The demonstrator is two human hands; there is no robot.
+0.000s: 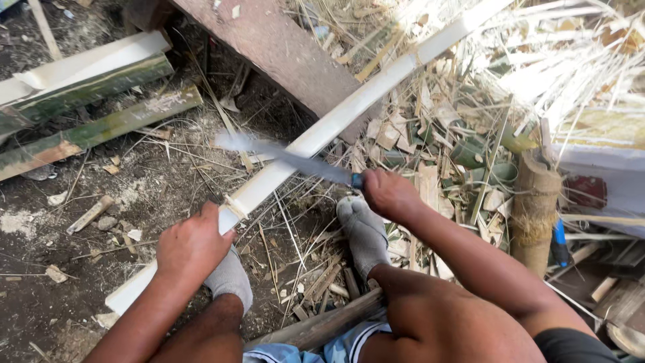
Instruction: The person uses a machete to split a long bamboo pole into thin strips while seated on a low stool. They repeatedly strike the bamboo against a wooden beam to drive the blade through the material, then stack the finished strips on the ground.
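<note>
A long pale split bamboo strip (336, 124) runs diagonally from lower left to upper right. My left hand (193, 245) grips it near its lower end, just above my grey-socked left foot (230, 279). My right hand (390, 193) is closed on the handle of a long knife (282, 156), whose blurred blade lies across the strip near its middle. My right foot in a grey sock (365, 232) sits below the right hand.
Green split bamboo lengths (94, 131) lie at the left on dirt. A brown plank (282, 50) slants behind the strip. Bamboo chips and shavings (437, 141) litter the right. An upright bamboo stump (535, 208) stands at right.
</note>
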